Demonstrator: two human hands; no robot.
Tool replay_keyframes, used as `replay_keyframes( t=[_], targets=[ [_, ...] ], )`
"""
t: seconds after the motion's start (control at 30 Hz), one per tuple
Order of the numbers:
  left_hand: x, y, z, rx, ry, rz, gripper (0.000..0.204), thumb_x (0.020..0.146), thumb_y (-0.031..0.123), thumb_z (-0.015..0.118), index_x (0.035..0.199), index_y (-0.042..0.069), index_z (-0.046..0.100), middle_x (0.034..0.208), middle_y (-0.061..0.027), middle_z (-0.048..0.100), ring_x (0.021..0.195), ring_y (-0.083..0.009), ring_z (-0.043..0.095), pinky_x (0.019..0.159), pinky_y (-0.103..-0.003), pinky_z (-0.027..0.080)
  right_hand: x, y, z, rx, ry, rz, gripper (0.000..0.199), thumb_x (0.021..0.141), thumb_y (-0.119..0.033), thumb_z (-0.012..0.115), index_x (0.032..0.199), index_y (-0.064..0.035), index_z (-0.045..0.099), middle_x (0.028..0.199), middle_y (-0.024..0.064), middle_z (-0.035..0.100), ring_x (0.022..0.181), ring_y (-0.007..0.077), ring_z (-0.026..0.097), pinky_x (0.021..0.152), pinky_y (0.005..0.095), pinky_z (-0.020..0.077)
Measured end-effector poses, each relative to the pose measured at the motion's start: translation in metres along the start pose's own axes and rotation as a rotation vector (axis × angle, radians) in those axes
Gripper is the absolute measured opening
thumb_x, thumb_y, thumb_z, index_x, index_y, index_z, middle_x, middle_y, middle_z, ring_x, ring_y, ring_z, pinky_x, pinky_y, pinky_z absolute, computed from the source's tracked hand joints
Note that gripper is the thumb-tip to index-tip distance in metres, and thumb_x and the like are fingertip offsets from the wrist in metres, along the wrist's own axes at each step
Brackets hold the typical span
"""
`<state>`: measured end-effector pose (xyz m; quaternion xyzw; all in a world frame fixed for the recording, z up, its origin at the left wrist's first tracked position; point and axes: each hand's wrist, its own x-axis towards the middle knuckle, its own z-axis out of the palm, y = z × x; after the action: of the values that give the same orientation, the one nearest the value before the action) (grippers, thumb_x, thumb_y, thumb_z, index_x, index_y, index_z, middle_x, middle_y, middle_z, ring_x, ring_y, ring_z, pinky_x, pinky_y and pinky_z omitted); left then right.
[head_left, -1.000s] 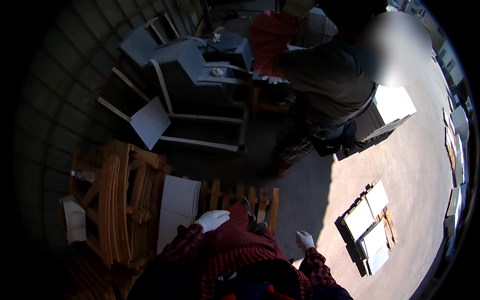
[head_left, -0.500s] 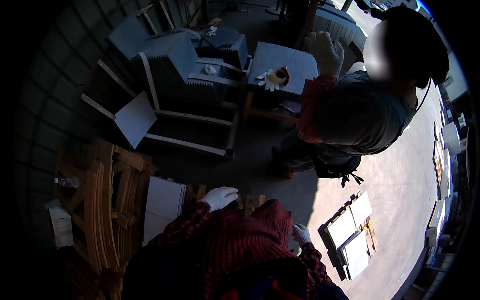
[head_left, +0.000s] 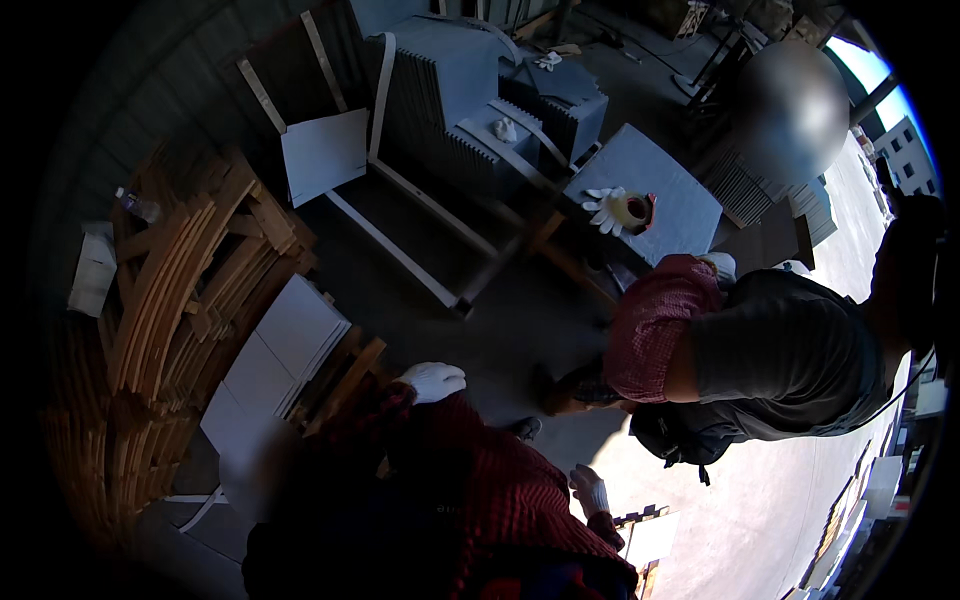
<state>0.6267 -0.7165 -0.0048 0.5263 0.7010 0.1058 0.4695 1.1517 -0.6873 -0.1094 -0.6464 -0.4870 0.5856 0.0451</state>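
White work gloves cover both my hands. My left hand (head_left: 433, 381) hangs in front of my red checked clothing, its fingers stretched out and holding nothing visible. Beside it on the left are flat white panels (head_left: 270, 345), stacked on wooden boards (head_left: 345, 385). My right hand (head_left: 588, 490) is lower and to the right, with fingers apart and nothing in them. Past it on the sunlit floor lies a pallet with white panels (head_left: 652, 537), partly hidden by my sleeve.
Wooden pallets (head_left: 190, 290) lean at the left. Ahead stand grey slabs (head_left: 440, 75) on a metal frame (head_left: 400, 265). A grey-topped table (head_left: 665, 190) bears a glove (head_left: 604, 210) and a tape roll (head_left: 638, 212). A co-worker (head_left: 790, 350) in dark clothing bends at the right.
My view has turned, so the surroundings sit tilted. The co-worker has bent down, lowering a gloved hand to the table's near edge. My right hand's fingers show more.
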Motion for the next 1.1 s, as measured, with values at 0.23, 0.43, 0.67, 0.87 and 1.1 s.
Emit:
replay_keyframes(
  t=[0.23,0.43,0.67,0.87,1.1],
  targets=[
    [0.085,0.121,0.069,0.162,-0.157,0.122,0.042,0.100,0.042,0.051,0.127,0.014,0.067,0.131,-0.0129,0.066,0.123,-0.0341,0.059,0.105,-0.046,0.045,0.047,-0.023,-0.102,0.196,0.093,0.287,0.032,0.094,-0.023,0.060,0.117,-0.0025,0.067,0.085,0.0022,0.061,0.067,0.0141,0.055,0.056,0.0326,0.0449],
    [0.127,0.191,0.050,0.150,-0.201,0.138,0.050,0.101,0.045,0.049,0.136,0.010,0.062,0.138,-0.0145,0.063,0.128,-0.0339,0.057,0.108,-0.044,0.043,0.135,0.063,-0.129,0.112,-0.022,0.349,0.040,0.093,-0.026,0.063,0.125,-0.0023,0.065,0.085,0.0045,0.062,0.066,0.0179,0.060,0.054,0.0343,0.0463],
    [0.187,0.142,-0.004,0.147,-0.202,0.079,0.051,0.100,0.046,0.049,0.134,0.011,0.062,0.134,-0.0151,0.064,0.125,-0.0351,0.059,0.107,-0.045,0.044,0.228,-0.071,-0.070,-0.248,-0.320,-0.390,0.046,0.091,-0.033,0.064,0.122,0.0012,0.068,0.092,0.0111,0.069,0.090,0.0192,0.066,0.070,0.0380,0.0517],
    [0.243,0.125,-0.123,0.124,-0.070,0.077,0.048,0.103,0.044,0.047,0.135,0.011,0.062,0.136,-0.0158,0.063,0.127,-0.0343,0.057,0.109,-0.044,0.043,0.309,-0.219,-0.046,-0.110,-0.205,-0.024,0.036,0.092,-0.023,0.067,0.120,-0.0001,0.067,0.094,0.0096,0.070,0.083,0.0239,0.068,0.074,0.0353,0.0550],
    [0.318,0.071,-0.252,0.126,0.065,0.086,0.047,0.103,0.042,0.050,0.133,0.007,0.063,0.133,-0.0169,0.064,0.126,-0.0366,0.057,0.108,-0.044,0.044,0.343,-0.431,-0.026,-0.168,-0.041,-0.426,0.045,0.097,-0.022,0.065,0.134,0.0023,0.061,0.113,0.0119,0.072,0.097,0.0171,0.067,0.085,0.0311,0.0530]
  ],
)
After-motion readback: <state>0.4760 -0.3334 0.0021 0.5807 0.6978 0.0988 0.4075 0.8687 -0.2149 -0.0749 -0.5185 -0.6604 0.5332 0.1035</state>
